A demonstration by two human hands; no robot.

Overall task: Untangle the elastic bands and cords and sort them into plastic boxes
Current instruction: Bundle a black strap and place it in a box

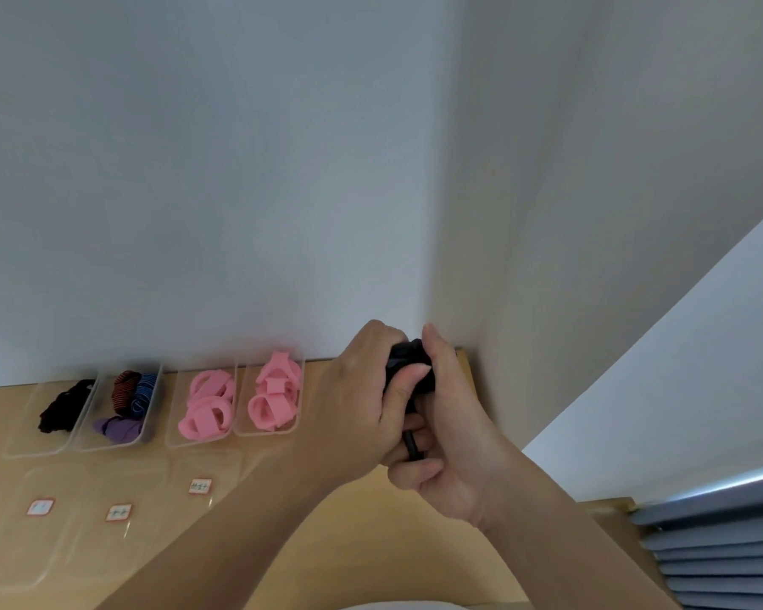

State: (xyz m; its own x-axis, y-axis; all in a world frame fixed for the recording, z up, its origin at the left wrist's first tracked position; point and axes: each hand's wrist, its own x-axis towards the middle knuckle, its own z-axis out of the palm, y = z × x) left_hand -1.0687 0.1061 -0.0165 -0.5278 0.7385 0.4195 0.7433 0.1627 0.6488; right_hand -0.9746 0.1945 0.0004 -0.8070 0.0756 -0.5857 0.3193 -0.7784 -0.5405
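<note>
The wooden surface (309, 512) fills the lower half of the frame and meets a pale wall along its far edge. Along that edge, at the left of the frame, stands a row of four clear plastic boxes: the leftmost box (18, 442) holds black bands (65, 405), the second box (90, 435) holds striped and purple scrunchies (128, 405), and the third box (173, 433) and fourth box (241, 422) each hold pink bands (205, 409). Nearer the bottom left lie flat clear lids (40, 548) with small labels (200, 485), their writing too blurred to read. Right of centre, both hands meet above the surface, close to the wall corner. The left hand (362, 402) and right hand (454, 433) press together around a black tangle (408, 356), with the fingers (415, 372) of both curled shut on it. A thin black cord (414, 446) hangs down from the tangle between the palms, so the bundle's long axis runs roughly top to bottom in the frame. The tangle sits between the two hands, equally near each, and well to the right of every box. Judging by colour, the leftmost box is its likely home, the farthest one, and the left hand is on that side.
</note>
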